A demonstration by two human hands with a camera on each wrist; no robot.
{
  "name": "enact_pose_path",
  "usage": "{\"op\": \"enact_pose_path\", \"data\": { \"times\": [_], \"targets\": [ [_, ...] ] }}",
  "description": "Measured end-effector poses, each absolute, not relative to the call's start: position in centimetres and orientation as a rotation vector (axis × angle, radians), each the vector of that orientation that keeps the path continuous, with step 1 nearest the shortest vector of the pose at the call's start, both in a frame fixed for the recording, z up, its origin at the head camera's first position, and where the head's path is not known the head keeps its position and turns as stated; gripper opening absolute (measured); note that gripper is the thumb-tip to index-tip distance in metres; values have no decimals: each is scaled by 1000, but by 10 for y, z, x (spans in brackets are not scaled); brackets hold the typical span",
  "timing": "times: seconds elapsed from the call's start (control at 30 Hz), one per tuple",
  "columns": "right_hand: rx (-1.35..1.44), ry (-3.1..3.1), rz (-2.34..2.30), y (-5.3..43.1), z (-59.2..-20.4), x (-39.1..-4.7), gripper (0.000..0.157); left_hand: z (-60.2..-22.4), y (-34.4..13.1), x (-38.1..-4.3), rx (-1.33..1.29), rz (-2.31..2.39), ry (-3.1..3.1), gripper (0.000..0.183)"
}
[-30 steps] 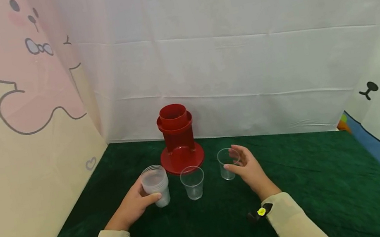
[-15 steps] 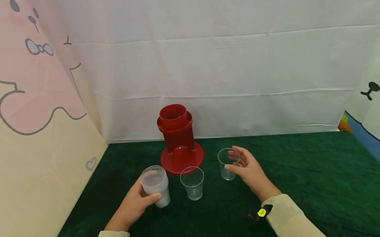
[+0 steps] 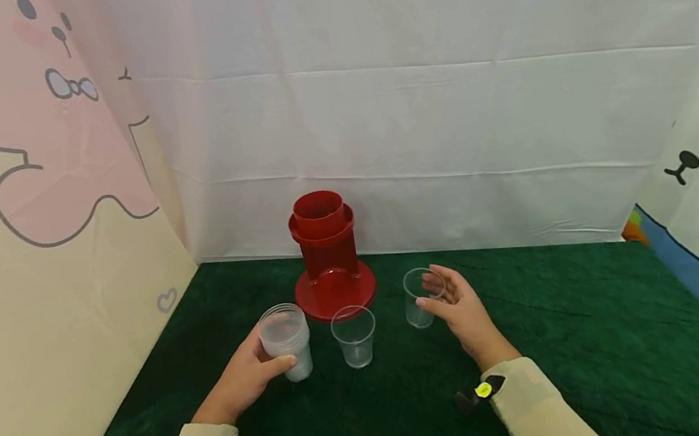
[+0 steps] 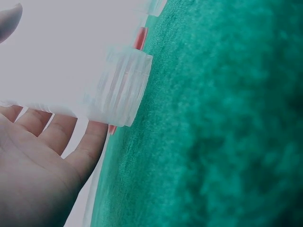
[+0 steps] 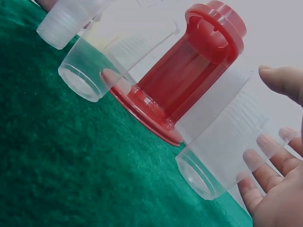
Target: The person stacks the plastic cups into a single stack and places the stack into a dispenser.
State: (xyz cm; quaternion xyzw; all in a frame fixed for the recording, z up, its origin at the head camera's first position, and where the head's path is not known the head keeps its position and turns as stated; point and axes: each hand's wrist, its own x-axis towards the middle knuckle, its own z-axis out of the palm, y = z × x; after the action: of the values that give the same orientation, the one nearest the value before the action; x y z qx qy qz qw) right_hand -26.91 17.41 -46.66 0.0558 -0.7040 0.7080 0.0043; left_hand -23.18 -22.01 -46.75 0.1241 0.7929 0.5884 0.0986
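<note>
My left hand [image 3: 244, 374] grips a stack of nested clear plastic cups [image 3: 287, 340] from its left side, thumb across the front. In the left wrist view, fingers [image 4: 90, 146] lie under the stack's frosted side. A single clear plastic cup [image 3: 357, 344] stands upright between my hands. My right hand [image 3: 466, 314] holds another clear plastic cup [image 3: 418, 310] from the right, thumb near its rim and fingers behind it. In the right wrist view, this cup [image 5: 213, 156] looks slightly tilted; I cannot tell whether its base touches the cloth.
A red cup-dispenser-like stand [image 3: 329, 252] with a round base and open top stands behind the cups. Dark green cloth [image 3: 581, 318] covers the table. A white curtain [image 3: 417, 122] hangs at the back, with printed cartoon panels at both sides.
My right hand and its cup have shifted slightly away and to the right, and the cup's rim has leaned a little rightward. The left hand, stack and middle cup have stayed put.
</note>
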Motion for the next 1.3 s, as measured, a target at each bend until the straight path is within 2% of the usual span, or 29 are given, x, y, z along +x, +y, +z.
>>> {"op": "enact_pose_path", "data": {
  "times": [1.3],
  "targets": [
    [132,-2208,2200,160,-439,-248,66,-471,-223,-233,440,1766,2313,77]
  ]
}}
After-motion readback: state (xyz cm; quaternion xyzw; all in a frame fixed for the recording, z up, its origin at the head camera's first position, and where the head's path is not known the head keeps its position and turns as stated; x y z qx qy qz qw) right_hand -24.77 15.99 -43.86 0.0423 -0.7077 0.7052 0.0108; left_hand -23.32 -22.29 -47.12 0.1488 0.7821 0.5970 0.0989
